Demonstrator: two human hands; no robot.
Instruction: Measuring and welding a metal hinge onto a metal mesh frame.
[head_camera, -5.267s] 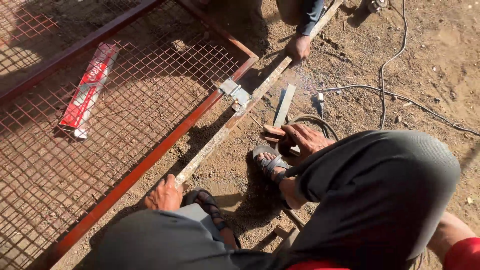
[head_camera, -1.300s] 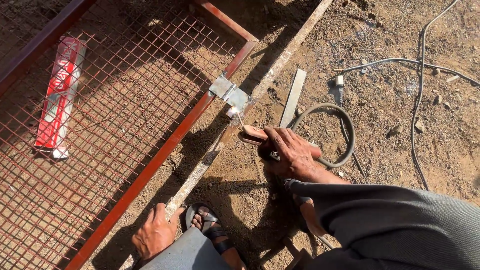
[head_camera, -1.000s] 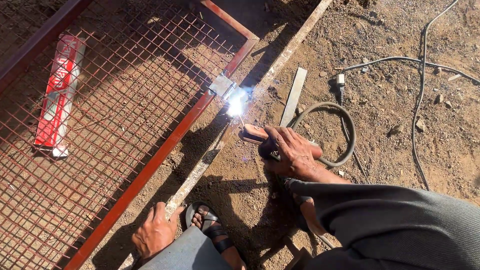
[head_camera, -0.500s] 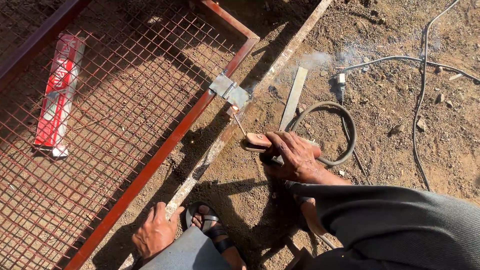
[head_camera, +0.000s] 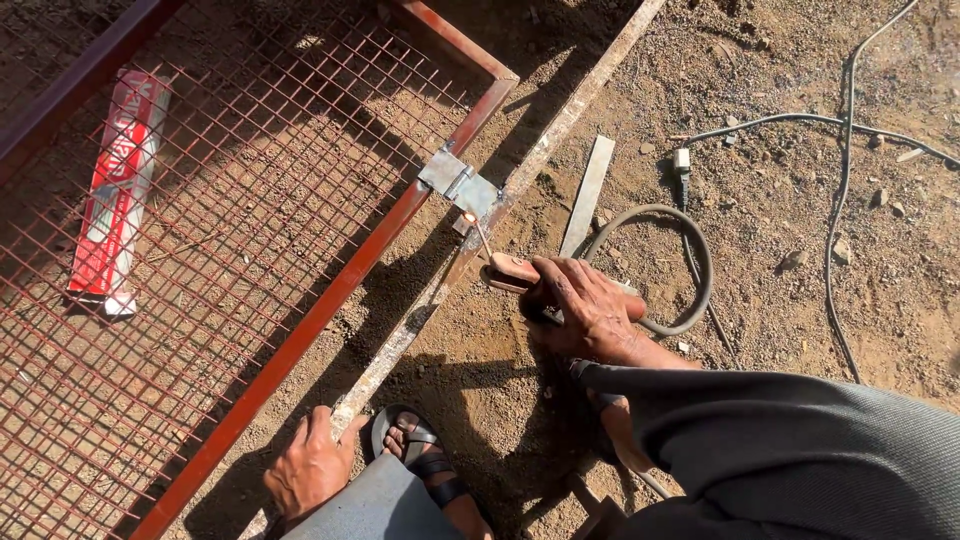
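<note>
At frame centre, the hinge (head_camera: 459, 184), a flat grey steel plate with a round knuckle, bridges the red frame (head_camera: 330, 300) and the pale rail (head_camera: 440, 290). Its long axis runs 10 to 4 o'clock. The rod (head_camera: 479, 236) tip glows at its lower edge. From the right hand (head_camera: 585, 312) the hinge lies toward 11 o'clock, close; that hand is clenched on the holder (head_camera: 515, 270). Farther off, the left hand (head_camera: 310, 468) presses flat on the rail. Rusty mesh (head_camera: 200, 250) fills the frame; a smooth cable (head_camera: 690, 260) loops over gritty dirt (head_camera: 780, 200).
</note>
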